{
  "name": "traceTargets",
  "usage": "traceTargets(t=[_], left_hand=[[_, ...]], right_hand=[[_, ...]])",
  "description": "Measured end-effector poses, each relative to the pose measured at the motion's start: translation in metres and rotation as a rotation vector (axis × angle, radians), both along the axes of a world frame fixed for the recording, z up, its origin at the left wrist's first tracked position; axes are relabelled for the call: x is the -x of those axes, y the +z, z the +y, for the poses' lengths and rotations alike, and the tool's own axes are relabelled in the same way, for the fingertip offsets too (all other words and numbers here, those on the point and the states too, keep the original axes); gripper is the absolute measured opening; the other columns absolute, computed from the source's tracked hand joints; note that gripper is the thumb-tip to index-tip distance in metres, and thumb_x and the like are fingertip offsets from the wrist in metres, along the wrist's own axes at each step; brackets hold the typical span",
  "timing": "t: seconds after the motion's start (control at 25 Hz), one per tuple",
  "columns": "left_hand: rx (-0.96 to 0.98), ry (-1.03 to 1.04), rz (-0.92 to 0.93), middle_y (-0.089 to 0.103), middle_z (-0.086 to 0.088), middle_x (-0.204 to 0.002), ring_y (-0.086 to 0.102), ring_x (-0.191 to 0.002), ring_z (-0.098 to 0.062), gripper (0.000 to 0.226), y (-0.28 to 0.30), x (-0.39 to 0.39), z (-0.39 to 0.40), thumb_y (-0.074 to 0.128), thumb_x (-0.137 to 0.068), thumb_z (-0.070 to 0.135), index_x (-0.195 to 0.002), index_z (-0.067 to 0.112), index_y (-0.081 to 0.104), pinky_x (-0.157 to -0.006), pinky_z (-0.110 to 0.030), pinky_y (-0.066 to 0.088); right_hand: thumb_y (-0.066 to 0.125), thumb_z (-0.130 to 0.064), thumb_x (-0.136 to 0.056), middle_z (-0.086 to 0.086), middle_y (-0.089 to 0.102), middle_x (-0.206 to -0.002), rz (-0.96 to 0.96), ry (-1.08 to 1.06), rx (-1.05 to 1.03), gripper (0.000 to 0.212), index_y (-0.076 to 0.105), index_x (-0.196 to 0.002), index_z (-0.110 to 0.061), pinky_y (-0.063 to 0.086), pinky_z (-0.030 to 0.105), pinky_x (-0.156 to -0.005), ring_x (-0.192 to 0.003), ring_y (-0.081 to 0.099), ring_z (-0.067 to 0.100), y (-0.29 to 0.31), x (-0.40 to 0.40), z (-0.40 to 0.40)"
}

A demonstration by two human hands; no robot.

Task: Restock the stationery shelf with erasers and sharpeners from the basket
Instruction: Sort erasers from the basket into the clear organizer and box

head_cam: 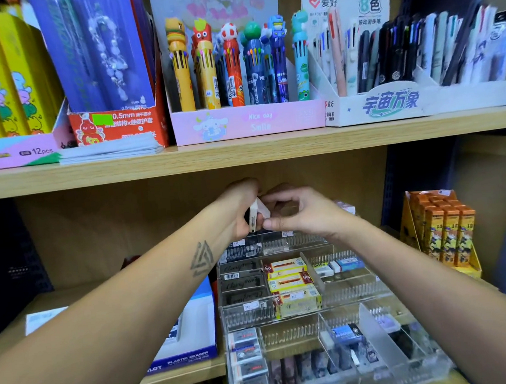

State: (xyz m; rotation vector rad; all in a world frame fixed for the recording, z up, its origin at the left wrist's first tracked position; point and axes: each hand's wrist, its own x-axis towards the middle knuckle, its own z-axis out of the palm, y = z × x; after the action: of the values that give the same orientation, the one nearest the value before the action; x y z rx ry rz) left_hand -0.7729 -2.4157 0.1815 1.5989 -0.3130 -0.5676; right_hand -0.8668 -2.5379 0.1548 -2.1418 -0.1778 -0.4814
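Note:
Both my hands meet at the back of the lower shelf, above the top tier of a clear acrylic tiered organizer (339, 303). My left hand (241, 208) grips a small white eraser with a dark sleeve (255, 217), held upright. My right hand (298, 212) pinches the same eraser from the right with thumb and fingertips. Below, the organizer's compartments hold yellow boxed erasers (292, 282), black-sleeved erasers (240, 279), blue-sleeved erasers (346, 263) and white erasers (246, 356) in the front row. The basket is out of view.
A blue-and-white Pilot plastic eraser box (193, 336) stands left of the organizer. An orange display box of pencil leads (442, 231) stands to the right. The wooden upper shelf (243, 156) carries character pens (235, 63) and pen display boxes, low over my hands.

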Motion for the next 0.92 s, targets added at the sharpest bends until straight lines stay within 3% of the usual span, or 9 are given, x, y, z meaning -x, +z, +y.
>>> traceTargets(t=[0.16, 0.24, 0.32, 0.44, 0.52, 0.6, 0.76, 0.92], left_hand=[[-0.010, -0.043, 0.032, 0.053, -0.011, -0.072, 0.049, -0.044, -0.019, 0.022, 0.000, 0.005, 0.006, 0.035, -0.102, 0.020, -0.089, 0.007, 0.048, -0.030, -0.013, 0.033], [-0.014, -0.091, 0.065, 0.059, -0.013, -0.078, 0.058, -0.051, -0.026, 0.028, 0.001, 0.009, 0.010, 0.031, -0.103, 0.023, -0.096, 0.004, 0.050, -0.028, -0.014, 0.034], [0.000, -0.142, 0.097, 0.068, -0.018, -0.088, 0.068, -0.057, -0.036, 0.040, 0.003, 0.012, 0.015, 0.028, -0.106, 0.029, -0.110, 0.000, 0.054, -0.027, -0.015, 0.035], [-0.066, -0.165, 0.016, 0.069, -0.016, -0.068, 0.060, -0.041, -0.021, 0.046, 0.004, 0.007, 0.023, 0.034, -0.106, 0.038, -0.102, 0.003, 0.062, -0.028, -0.013, 0.032], [-0.092, -0.185, -0.006, 0.064, -0.010, -0.060, 0.049, -0.036, -0.012, 0.036, 0.003, 0.003, 0.028, 0.043, -0.104, 0.032, -0.094, 0.004, 0.063, -0.029, -0.013, 0.029], [-0.082, -0.204, -0.002, 0.062, -0.007, -0.059, 0.044, -0.034, -0.009, 0.025, 0.000, 0.003, 0.033, 0.050, -0.101, 0.024, -0.092, 0.004, 0.064, -0.029, -0.013, 0.027], [-0.033, -0.227, -0.036, 0.064, -0.007, -0.070, 0.041, -0.039, -0.007, 0.013, 0.000, 0.009, 0.057, 0.056, -0.096, 0.014, -0.094, 0.006, 0.066, -0.031, -0.013, 0.026], [-0.005, -0.156, -0.109, 0.064, -0.011, -0.063, 0.039, -0.041, -0.011, 0.020, -0.006, 0.011, 0.106, 0.055, -0.090, -0.004, -0.105, 0.005, 0.064, -0.034, -0.013, 0.026]], right_hand=[[0.085, -0.012, -0.075, -0.002, 0.074, -0.100, -0.040, 0.012, -0.029, 0.033, 0.075, -0.106, -0.019, 0.049, 0.022, -0.084, -0.087, 0.063, 0.003, 0.000, 0.001, 0.004], [0.084, -0.009, -0.076, 0.002, 0.075, -0.090, -0.036, -0.005, -0.050, 0.030, 0.076, -0.104, -0.018, 0.049, 0.024, -0.078, -0.079, 0.061, 0.004, 0.001, 0.001, 0.004], [0.082, -0.005, -0.078, -0.003, 0.072, -0.083, -0.061, -0.050, -0.019, 0.028, 0.075, -0.101, -0.019, 0.047, 0.017, -0.072, -0.074, 0.060, 0.001, 0.004, 0.002, 0.006], [0.080, -0.004, -0.077, 0.004, 0.073, -0.094, -0.086, -0.163, 0.037, 0.029, 0.073, -0.103, -0.016, 0.049, 0.021, -0.072, -0.080, 0.062, 0.008, 0.008, 0.000, 0.000], [0.081, 0.000, -0.075, 0.013, 0.072, -0.092, -0.060, -0.139, -0.004, 0.031, 0.071, -0.100, -0.016, 0.048, 0.028, -0.071, -0.079, 0.060, 0.015, 0.008, 0.001, -0.004], [0.082, 0.002, -0.075, 0.011, 0.069, -0.088, -0.035, -0.102, -0.064, 0.031, 0.070, -0.099, -0.014, 0.048, 0.031, -0.071, -0.078, 0.059, 0.018, 0.004, 0.002, -0.004], [0.076, -0.005, -0.083, 0.009, 0.072, -0.082, 0.059, 0.005, -0.264, 0.017, 0.069, -0.098, -0.011, 0.056, 0.028, -0.071, -0.074, 0.068, 0.019, 0.003, 0.005, 0.014], [0.080, -0.001, -0.078, 0.004, 0.072, -0.081, 0.061, 0.038, -0.044, 0.022, 0.071, -0.097, -0.010, 0.050, 0.018, -0.068, -0.070, 0.064, 0.010, 0.008, -0.001, 0.049]])
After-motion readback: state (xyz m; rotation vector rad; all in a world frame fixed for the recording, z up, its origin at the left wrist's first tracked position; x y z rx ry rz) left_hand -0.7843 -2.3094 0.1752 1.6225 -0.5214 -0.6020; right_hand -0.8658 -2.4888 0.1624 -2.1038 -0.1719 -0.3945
